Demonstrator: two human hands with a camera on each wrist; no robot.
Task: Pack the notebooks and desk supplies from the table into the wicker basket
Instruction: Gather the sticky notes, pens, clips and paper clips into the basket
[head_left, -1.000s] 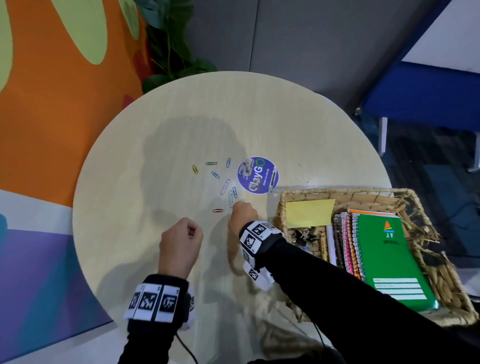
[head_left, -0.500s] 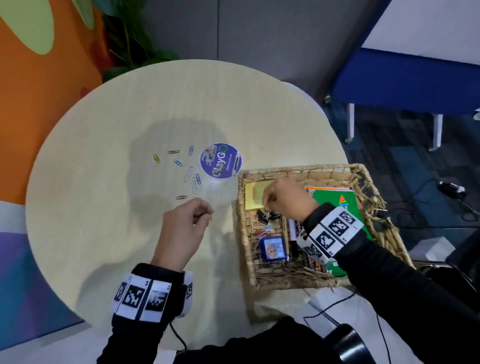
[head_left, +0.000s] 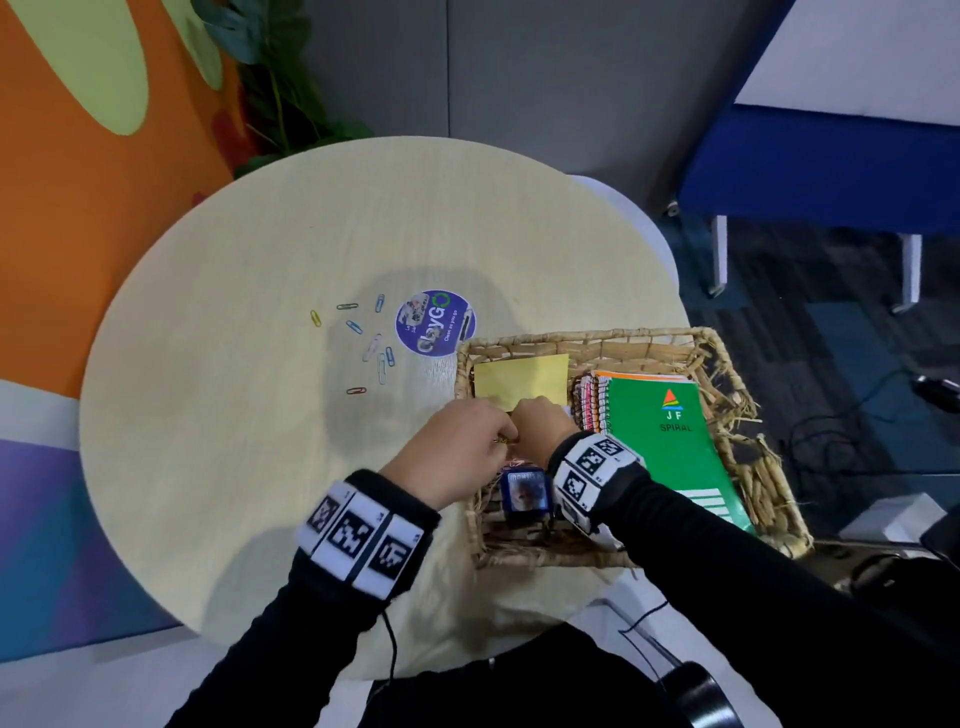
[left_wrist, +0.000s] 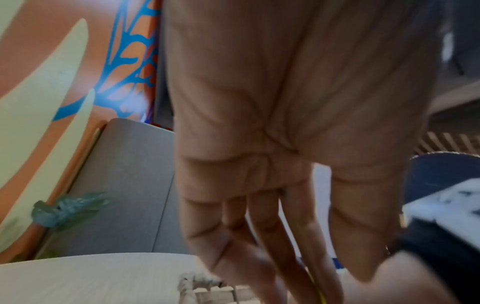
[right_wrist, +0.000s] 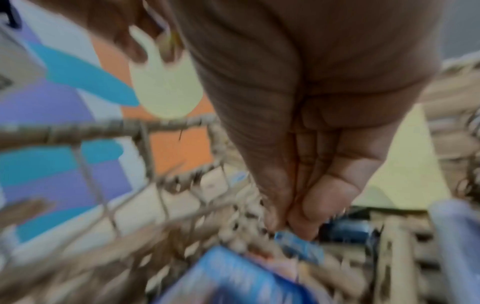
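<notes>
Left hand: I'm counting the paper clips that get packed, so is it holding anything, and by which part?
The left hand, over the wicker basket's edge, seems to pinch something small and yellowish at its fingertips, probably a paper clip; blur hides which part.

A purple round sticker on the table; a leafy plant behind it.

Wicker basket at table's right edge: green spiral notebook flat atop others, yellow sticky pad, small blue box. Coloured paper clips scattered on table, left of it.

Head view looks steeply down on the table; both wrist views, close along the fingers, share the basket rim.
</notes>
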